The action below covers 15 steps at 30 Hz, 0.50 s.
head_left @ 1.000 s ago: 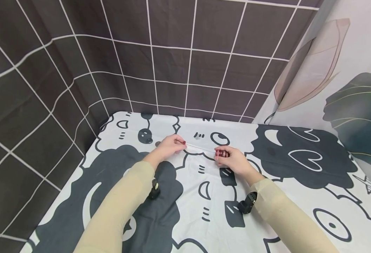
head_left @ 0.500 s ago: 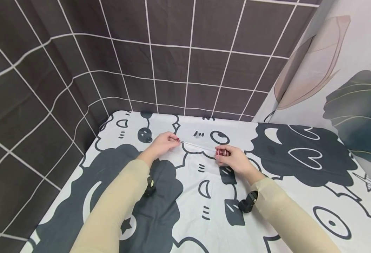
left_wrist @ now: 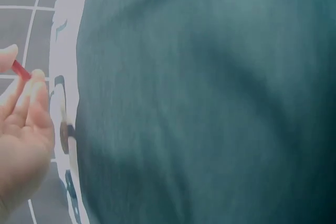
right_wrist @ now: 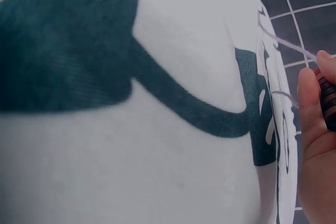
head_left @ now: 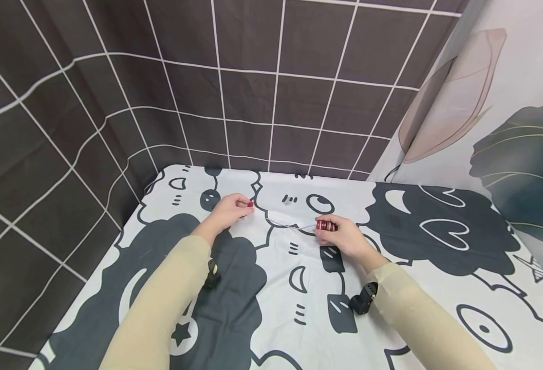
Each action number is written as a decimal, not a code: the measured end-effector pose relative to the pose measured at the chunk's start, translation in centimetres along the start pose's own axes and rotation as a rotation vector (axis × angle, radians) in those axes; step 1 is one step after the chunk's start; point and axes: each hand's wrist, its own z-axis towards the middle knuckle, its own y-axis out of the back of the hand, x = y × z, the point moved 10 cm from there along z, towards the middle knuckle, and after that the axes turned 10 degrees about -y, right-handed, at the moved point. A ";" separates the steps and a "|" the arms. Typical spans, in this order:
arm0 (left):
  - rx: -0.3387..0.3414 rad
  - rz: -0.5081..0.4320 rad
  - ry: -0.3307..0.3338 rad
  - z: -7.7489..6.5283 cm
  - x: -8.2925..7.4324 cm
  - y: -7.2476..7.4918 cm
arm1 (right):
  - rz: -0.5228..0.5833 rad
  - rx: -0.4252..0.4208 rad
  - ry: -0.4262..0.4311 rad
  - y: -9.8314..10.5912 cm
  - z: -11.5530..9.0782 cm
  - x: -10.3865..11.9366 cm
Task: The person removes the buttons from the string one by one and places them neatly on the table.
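Left of the middle in the head view, my left hand [head_left: 227, 211] pinches a single small red bead [head_left: 250, 204] between thumb and fingertips. That bead shows up close in the left wrist view as a short red piece [left_wrist: 21, 70]. My right hand [head_left: 342, 236] grips a row of dark red, light-banded beads [head_left: 325, 225], partly hidden by its fingers. From this row a thin white string [head_left: 292, 226] runs left in a slack curve over the cloth. Its far part is faint, and a gap shows between it and the left hand's bead. A second string end [right_wrist: 284, 95] shows beneath the right fingers.
A white cloth [head_left: 276, 288] with dark cartoon figures covers the surface under both hands. Behind and to the left hangs a dark curtain with a white grid [head_left: 248, 97]. A leaf-patterned light curtain [head_left: 521, 103] is at the right.
My left hand has moved left with the red bead, away from the right hand. The string, straight between the hands before, now sags. My right hand stays nearly in place.
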 end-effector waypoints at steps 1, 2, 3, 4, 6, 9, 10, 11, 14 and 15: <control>-0.002 0.036 -0.002 0.0 0.0 0.3 | 0.001 0.002 -0.003 0.0 0.0 0.0; -0.006 0.070 -0.004 0.0 -0.1 0.6 | 0.005 0.004 -0.006 -0.1 0.1 0.0; -0.008 0.099 -0.002 -0.1 -0.2 0.9 | 0.008 0.006 -0.009 -0.1 0.1 -0.1; -0.011 0.125 -0.004 -0.1 -0.2 1.2 | 0.009 0.007 -0.011 -0.1 0.1 -0.1; -0.015 0.153 -0.004 -0.2 -0.4 1.6 | 0.011 0.008 -0.013 -0.2 0.2 -0.1; -0.017 0.164 -0.012 -0.2 -0.5 1.9 | 0.009 0.007 -0.013 -0.2 0.2 -0.2; -0.019 0.167 -0.020 -0.2 -0.6 1.9 | 0.008 0.008 -0.012 -0.3 0.1 -0.1; -0.018 0.169 -0.025 -0.2 -0.7 1.9 | 0.010 0.010 -0.013 -0.3 0.1 -0.2; -0.012 0.183 -0.040 -0.3 -0.8 1.8 | 0.014 0.017 -0.012 -0.5 0.1 -0.2; -0.007 0.188 -0.046 -0.3 -0.8 1.7 | 0.017 0.018 -0.013 -0.6 0.1 -0.2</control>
